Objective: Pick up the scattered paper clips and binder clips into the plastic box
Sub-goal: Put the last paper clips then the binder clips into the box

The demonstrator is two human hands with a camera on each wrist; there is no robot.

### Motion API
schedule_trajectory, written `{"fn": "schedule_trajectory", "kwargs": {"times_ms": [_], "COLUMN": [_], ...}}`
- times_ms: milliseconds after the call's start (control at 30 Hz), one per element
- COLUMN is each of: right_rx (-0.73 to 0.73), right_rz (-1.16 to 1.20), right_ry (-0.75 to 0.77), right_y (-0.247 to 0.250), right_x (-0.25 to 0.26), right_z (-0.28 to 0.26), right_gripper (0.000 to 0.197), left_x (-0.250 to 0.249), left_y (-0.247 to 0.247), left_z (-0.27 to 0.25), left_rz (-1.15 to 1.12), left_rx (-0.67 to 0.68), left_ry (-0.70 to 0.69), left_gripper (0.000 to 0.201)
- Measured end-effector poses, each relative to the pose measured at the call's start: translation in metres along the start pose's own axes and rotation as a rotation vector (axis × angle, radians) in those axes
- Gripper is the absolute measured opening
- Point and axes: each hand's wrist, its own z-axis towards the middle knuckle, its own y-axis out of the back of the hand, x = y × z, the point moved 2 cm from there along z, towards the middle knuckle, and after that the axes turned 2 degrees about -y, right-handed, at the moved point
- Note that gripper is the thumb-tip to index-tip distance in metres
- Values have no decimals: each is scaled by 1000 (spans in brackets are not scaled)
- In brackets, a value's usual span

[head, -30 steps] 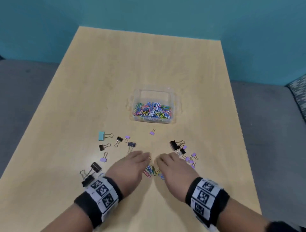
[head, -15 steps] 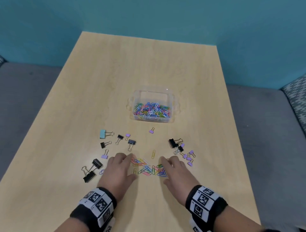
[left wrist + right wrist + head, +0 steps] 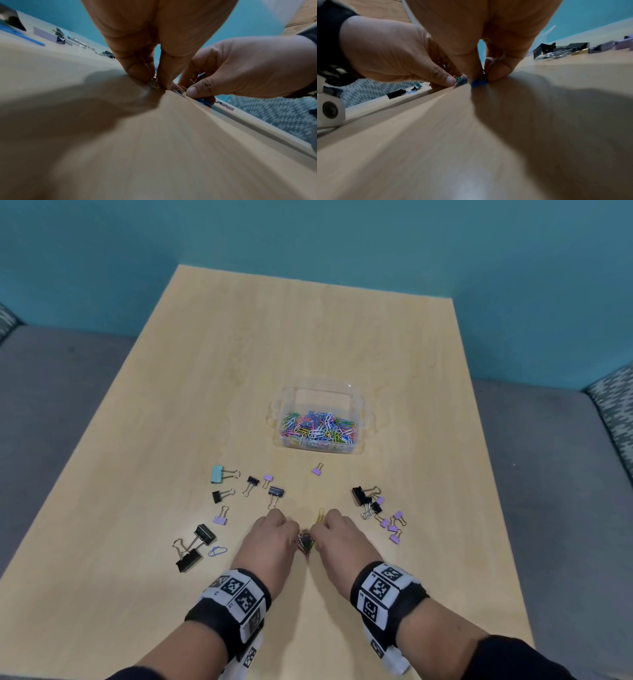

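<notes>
A small heap of coloured paper clips [image 3: 305,542] lies between my two hands near the table's front. My left hand [image 3: 289,534] pinches clips against the wood with thumb and fingers [image 3: 157,83]. My right hand [image 3: 322,534] does the same from the other side and grips a blue paper clip [image 3: 478,81]. One yellow paper clip [image 3: 320,515] lies just beyond the fingers. The clear plastic box [image 3: 320,398], partly filled with coloured paper clips, stands further back, centre right.
Black, teal and purple binder clips [image 3: 248,484] lie scattered to the left, with two big black ones [image 3: 195,546] and a blue paper clip [image 3: 217,551] nearer me. More black and purple binder clips [image 3: 376,508] lie to the right. One purple clip [image 3: 317,470] sits before the box.
Both hands have drawn together again, sweeping the spread-out paper clips into a tight heap between them, and their fingers have curled onto the clips.
</notes>
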Motion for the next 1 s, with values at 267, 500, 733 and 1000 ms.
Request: {"fn": "schedule_trajectory", "kwargs": {"times_ms": [267,500,733,1000], "right_rx": [1,-118,-13,-100], "right_rz": [33,349,793,858], "right_ry": [-21,-187,-392,-305], "right_y": [4,5,16,91], "right_x": [-10,-26,-40,-41], "right_z": [2,7,4,38], "right_gripper": [34,23,18,21], "left_x": [-4,-5,7,5], "left_y": [7,14,28,95], "left_z": [7,8,4,55], "left_rz": [23,-22,-414,-802], "left_rx": [56,99,88,-47], "left_ry": [58,93,318,305], "left_gripper": [14,15,18,16]}}
